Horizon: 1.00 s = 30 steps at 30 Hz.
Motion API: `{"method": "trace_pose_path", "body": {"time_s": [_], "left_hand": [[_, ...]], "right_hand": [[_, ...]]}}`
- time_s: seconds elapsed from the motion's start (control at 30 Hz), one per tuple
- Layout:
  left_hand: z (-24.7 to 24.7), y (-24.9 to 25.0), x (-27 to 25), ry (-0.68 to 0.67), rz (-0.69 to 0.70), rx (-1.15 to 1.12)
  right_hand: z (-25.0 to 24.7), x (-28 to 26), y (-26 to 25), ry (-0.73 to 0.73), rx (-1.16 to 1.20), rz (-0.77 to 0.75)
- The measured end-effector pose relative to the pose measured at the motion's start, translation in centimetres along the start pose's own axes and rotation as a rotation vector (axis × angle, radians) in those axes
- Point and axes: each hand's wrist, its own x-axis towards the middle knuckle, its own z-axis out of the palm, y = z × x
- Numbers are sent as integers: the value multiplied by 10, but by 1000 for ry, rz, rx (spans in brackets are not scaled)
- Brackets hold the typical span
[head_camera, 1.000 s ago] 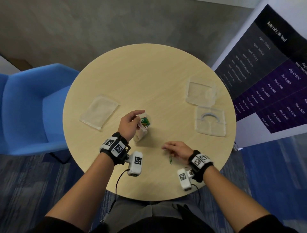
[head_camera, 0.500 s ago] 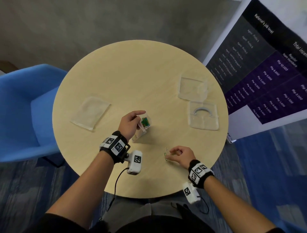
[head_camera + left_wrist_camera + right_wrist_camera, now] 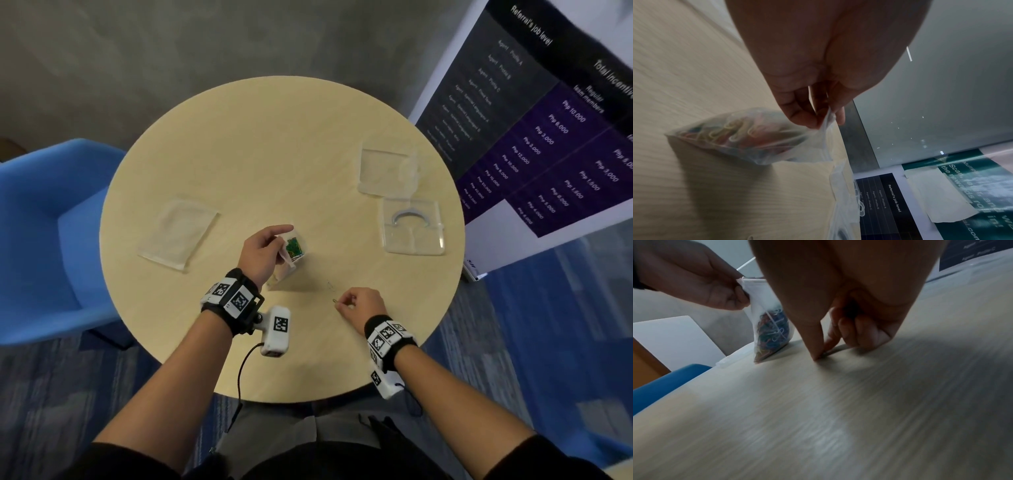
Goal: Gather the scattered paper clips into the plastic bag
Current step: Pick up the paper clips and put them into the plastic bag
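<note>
Right hand now seemingly pinches clip.

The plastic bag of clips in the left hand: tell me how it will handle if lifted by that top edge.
The plastic bag is probably floppy: its thin film sags below the left hand, which pinches only the top edge. It likely hangs bottom-heavy, since the coloured clips bunch at the bottom. It may tip or spill if released, as its mouth looks open.

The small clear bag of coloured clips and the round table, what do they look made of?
Small clear bag: thin soft plastic film; it creases where the left hand pinches it, and its contents show through. Round table: pale wood-grain top, matte; probably laminate, though solid wood is possible.
</note>
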Motion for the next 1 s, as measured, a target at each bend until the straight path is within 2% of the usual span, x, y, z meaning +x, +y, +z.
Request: {"method": "trace_pose_path", "body": {"time_s": [0.13,0.23,0.37,0.53,0.63,0.77,0.83,0.93,1.0], "left_hand": [[-1,3,0,6,-10,-4],[-2,2,-1,11,-15,0],[-6,3,-1,18,-16,-3],[-11,4,0,30,-24,-5],[-13,4,1,24,-32,-3],[-14,8,2,15,-49,53],[-15,10,3,19,-63,74],[-15,8,4,12,-102,102],[-13,5,4,-7,-137,108]], "right_hand": [[-7,10,-14,72,183,0],[-2,23,-28,99,156,-4],[7,30,-28,123,141,100],[8,32,-30,147,135,126],[6,31,-38,87,30,135],[-5,37,-49,-107,-146,81],[-16,39,-61,-177,-68,28],[-37,34,-102,-223,262,-75],[-46,34,-131,-240,282,-148]]}}
